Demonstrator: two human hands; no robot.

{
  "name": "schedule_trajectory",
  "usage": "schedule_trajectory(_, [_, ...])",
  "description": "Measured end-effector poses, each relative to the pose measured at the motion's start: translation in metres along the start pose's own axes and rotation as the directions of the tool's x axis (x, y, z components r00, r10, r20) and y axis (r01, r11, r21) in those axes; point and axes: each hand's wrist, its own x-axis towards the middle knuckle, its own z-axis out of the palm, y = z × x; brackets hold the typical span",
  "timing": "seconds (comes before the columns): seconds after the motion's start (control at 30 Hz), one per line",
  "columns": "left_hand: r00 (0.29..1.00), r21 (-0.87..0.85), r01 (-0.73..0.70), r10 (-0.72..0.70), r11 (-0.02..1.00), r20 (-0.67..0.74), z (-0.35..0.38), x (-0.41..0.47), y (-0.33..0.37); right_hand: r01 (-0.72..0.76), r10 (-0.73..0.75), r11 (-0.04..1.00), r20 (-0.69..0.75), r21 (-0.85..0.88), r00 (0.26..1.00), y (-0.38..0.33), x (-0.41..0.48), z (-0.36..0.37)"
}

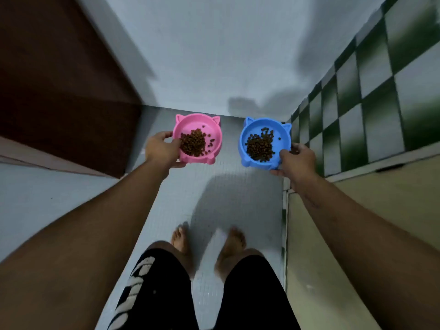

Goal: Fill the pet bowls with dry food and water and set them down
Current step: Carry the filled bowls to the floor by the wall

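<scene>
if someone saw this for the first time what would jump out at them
Two bright cat-eared bowls stand out against the pale floor: the pink bowl held at its rim by the left hand, the blue bowl held by the right hand. Each holds a heap of brown dry food, none shows water. After that, the green checkered tile wall at right.
</scene>
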Motion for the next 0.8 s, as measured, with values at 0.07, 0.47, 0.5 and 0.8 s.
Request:
schedule_trajectory(0.07, [1.0, 0.003, 0.005, -0.005, 1.0, 0.006, 0.02, 0.044, -0.004, -0.009, 0.009, 1.0, 0.009, -0.001, 1.0, 0.007, 0.042, 0.021])
schedule_trajectory(0.47, [1.0, 0.091, 0.028, -0.028, 0.995, 0.002, 0.158, 0.316, -0.117, -0.125, 0.124, 0.991, -0.036, -0.035, 0.992, 0.161, 0.318, 0.144])
schedule_trajectory(0.5, [0.999, 0.089, 0.034, -0.034, 0.995, -0.001, 0.168, 0.335, -0.129, -0.121, 0.12, 0.992, -0.041, -0.039, 0.992, 0.174, 0.337, 0.153])
schedule_trajectory(0.8, [0.999, 0.065, 0.039, -0.04, 0.997, 0.018, 0.241, 0.449, -0.205, -0.149, 0.146, 0.988, -0.067, -0.036, 0.987, 0.261, 0.459, 0.21])
